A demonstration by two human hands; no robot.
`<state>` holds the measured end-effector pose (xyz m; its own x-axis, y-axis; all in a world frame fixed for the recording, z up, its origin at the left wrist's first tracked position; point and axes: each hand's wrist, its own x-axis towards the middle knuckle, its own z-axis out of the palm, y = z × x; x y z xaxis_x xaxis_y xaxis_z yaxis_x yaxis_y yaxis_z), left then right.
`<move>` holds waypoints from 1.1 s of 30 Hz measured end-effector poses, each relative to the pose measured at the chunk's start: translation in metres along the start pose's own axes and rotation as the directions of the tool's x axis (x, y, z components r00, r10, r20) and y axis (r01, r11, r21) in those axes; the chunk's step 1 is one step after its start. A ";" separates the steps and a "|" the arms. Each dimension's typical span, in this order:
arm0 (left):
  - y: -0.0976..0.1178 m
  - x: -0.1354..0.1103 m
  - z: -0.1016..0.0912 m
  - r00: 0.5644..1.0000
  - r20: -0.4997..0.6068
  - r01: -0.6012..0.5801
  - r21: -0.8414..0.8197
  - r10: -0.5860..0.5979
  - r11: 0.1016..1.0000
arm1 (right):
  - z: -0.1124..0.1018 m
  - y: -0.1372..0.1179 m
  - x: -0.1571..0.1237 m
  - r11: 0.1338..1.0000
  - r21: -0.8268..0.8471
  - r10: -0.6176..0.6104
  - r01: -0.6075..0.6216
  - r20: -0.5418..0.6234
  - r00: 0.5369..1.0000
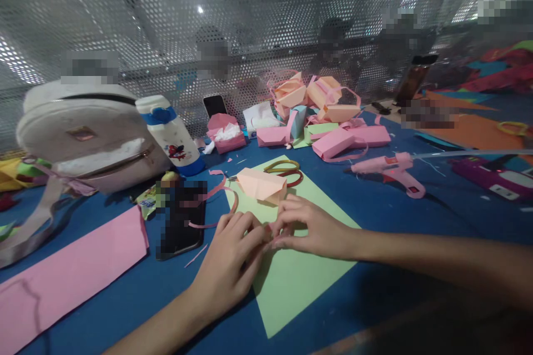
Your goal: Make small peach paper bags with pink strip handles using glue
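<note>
My left hand [233, 255] and my right hand [303, 222] meet above a light green paper sheet [300, 283], fingertips pinched together. Between them shows a bit of pink paper strip [268, 229], mostly hidden by the fingers. A curled length of pink strip loops out behind my left hand. Just beyond the fingers a folded peach paper piece [262, 184] lies on the green sheet. Scissors [293, 175] with yellow and red handles lie partly under that piece.
Left are a pink sheet [83, 272], a phone [183, 222], a bottle [172, 136] and a white backpack [91, 133]. Folded paper boxes [328, 102] stand against the perforated metal screen [258, 22]. A pink glue gun [393, 169] lies on the right of the blue table [233, 327].
</note>
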<state>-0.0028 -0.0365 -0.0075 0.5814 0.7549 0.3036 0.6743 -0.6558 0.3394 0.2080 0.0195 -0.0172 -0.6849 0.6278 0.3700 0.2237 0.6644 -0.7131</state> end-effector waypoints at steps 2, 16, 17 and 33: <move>0.000 0.000 0.000 1.000 -0.004 -0.002 0.003 0.002 1.000 | 0.001 0.001 0.000 1.000 0.002 -0.007 0.007 -0.001 1.000; -0.003 -0.001 0.001 1.000 -0.013 0.017 -0.033 -0.018 0.999 | -0.001 -0.002 -0.001 0.998 -0.055 0.017 -0.016 0.016 1.000; -0.003 -0.001 0.001 1.000 -0.004 0.022 -0.039 -0.022 0.999 | -0.001 -0.001 -0.001 0.999 -0.043 0.012 -0.011 0.012 1.000; -0.003 0.001 0.001 1.000 0.008 0.029 -0.037 -0.029 0.999 | -0.001 -0.002 -0.001 0.994 -0.100 -0.030 0.033 0.025 0.999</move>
<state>-0.0042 -0.0339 -0.0094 0.5656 0.7734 0.2862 0.6735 -0.6335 0.3808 0.2090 0.0179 -0.0157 -0.7083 0.5970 0.3767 0.2694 0.7219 -0.6374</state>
